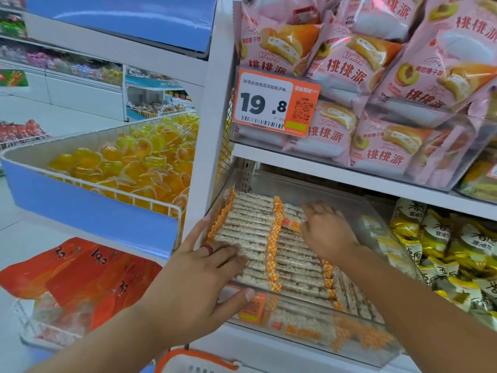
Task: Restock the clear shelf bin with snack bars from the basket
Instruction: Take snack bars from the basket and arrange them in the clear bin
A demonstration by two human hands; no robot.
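A white shelf [269, 345] carried the clear shelf bin [357, 343] of snack bars [250, 224]; at its three o'clock lay yellow packets [457, 254]. The shelf above [309, 165] bore pink pie packs [382, 149].

The clear shelf bin [382, 354] is open on top, but the white shelf [349, 173] above it hangs low over its rear, leaving a shallow gap there. Snack bars [250, 224] pack the bin's left and middle rows. Both hands occupy that opening: the left hand [196, 278] at the bin's front-left corner, the right hand [328, 230] toward its back right. The clear side wall [398, 238] closes the bin's right.
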